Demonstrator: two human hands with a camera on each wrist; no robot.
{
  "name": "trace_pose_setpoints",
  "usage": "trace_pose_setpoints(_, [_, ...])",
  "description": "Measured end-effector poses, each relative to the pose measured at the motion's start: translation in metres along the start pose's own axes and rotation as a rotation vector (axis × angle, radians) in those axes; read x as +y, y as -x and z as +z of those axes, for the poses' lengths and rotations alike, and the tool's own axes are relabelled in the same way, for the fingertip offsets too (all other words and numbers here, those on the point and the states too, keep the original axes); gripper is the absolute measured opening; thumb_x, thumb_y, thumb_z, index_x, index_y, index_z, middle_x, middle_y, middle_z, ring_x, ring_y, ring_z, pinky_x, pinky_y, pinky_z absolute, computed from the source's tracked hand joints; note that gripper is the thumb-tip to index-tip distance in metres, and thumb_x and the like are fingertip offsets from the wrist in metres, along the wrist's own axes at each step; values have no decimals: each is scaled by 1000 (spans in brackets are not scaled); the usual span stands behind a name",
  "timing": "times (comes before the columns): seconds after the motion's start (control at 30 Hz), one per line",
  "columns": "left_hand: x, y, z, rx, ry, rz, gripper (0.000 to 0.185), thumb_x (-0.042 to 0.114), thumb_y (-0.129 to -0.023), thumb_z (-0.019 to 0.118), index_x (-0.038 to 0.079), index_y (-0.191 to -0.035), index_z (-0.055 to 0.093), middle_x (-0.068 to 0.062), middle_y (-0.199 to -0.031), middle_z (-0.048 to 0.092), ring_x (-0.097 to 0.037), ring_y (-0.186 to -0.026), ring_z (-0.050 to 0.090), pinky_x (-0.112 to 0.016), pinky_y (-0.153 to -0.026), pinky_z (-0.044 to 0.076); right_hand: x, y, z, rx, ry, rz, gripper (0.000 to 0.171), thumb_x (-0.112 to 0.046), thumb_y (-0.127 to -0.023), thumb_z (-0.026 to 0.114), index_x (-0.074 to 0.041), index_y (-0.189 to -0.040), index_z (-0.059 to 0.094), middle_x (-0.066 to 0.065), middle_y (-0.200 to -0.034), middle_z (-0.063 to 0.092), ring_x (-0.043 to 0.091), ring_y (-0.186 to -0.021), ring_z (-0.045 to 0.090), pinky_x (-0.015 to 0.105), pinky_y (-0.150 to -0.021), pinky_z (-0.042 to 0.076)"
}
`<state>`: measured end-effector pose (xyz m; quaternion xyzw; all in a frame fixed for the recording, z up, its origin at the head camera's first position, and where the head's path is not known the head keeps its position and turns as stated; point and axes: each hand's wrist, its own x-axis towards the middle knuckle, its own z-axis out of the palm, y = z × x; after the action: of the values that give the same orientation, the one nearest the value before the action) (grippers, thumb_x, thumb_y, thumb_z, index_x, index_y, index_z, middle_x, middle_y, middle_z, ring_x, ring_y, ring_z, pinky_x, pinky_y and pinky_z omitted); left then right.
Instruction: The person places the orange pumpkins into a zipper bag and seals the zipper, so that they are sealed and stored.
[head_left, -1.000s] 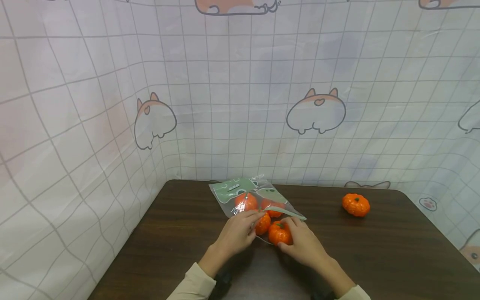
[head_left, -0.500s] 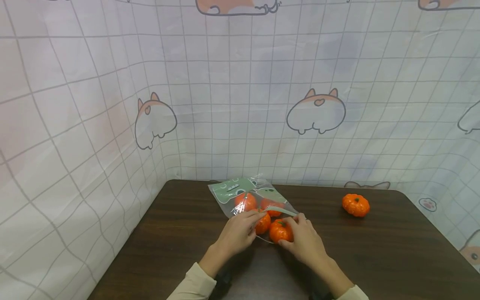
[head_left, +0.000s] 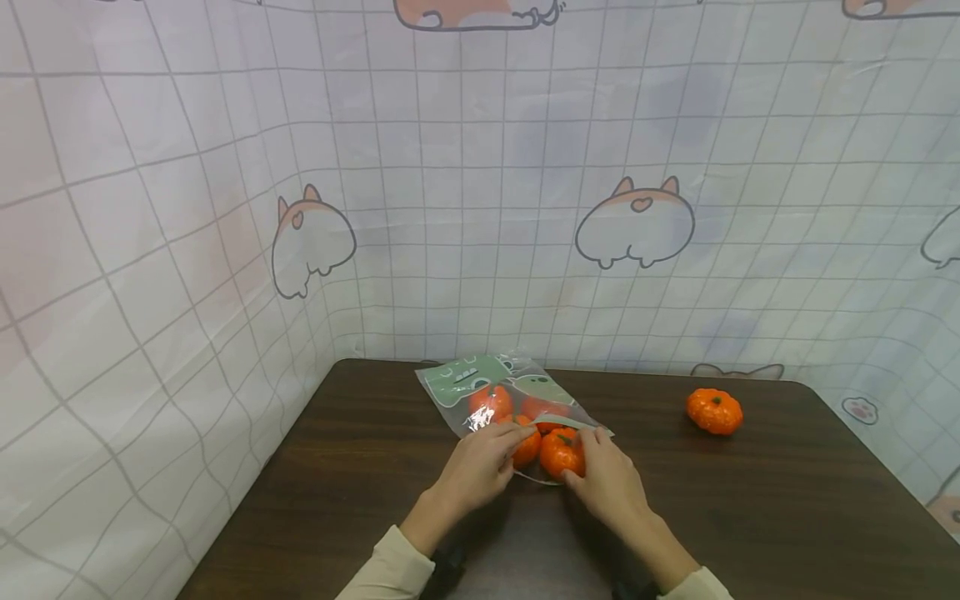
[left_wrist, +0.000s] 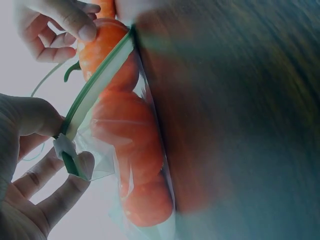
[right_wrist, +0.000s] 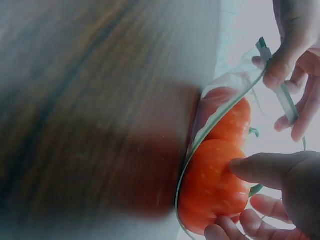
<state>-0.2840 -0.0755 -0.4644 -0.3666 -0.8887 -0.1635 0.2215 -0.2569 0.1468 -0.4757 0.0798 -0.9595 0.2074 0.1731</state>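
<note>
Three pumpkins bagged; right hand (head_left: 611, 483) grips a fourth (head_left: 561, 452) at the bag (head_left: 480, 379) mouth, left hand (head_left: 476, 471) pinches its edge; one pumpkin (head_left: 714, 411) left on the surface (head_left: 787, 517)

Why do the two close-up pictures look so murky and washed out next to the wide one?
Head view: even light, sharp, lines bowed at the edges, glare on the clear bag. Left wrist view: table smeared, background blown out white behind the left hand. Right wrist view: same blur and white-out, pumpkin soft.
</note>
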Motion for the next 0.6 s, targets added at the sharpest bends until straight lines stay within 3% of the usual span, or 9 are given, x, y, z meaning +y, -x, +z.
trace_pose_setpoints(0.23, [0, 1, 1, 10, -4, 3, 59, -1, -80, 74, 18, -135, 68, 3, -124, 73, -14, -111, 69, -34, -89, 59, -3, -2, 1, 7, -19, -15, 30, -18, -78, 86, -13, -93, 61, 6, -97, 62, 27, -74, 64, 45, -64, 53])
trace_pose_setpoints(0.6, [-1, 1, 1, 37, 6, 10, 55, -2, -81, 74, 18, -132, 69, 3, -123, 73, -14, -113, 68, -32, -98, 56, -9, -2, 1, -17, -24, -19, 27, -18, -82, 82, -10, -103, 68, 7, -103, 64, 26, -76, 66, 47, -65, 56])
